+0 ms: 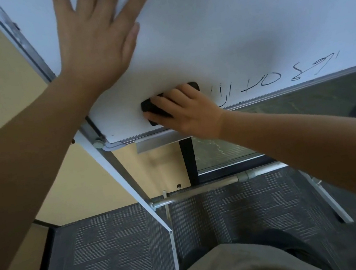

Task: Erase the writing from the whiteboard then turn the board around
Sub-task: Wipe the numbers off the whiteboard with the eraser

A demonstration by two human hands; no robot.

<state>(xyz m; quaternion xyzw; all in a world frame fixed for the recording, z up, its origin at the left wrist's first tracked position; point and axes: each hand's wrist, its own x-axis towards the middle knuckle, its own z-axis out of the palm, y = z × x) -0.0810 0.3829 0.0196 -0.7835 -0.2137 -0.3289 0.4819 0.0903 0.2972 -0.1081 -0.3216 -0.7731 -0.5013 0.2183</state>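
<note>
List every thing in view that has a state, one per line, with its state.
whiteboard: partly erased, clean at left
writing: still on the board along the bottom edge, right of the eraser
eraser: pressed against the board under the right hand
left hand: flat on the board, fingers spread
right hand: holding the eraser

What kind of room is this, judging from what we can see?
Probably an office or meeting room: a whiteboard on a metal stand, grey carpet tiles on the floor, and a glass partition behind the board.
</note>
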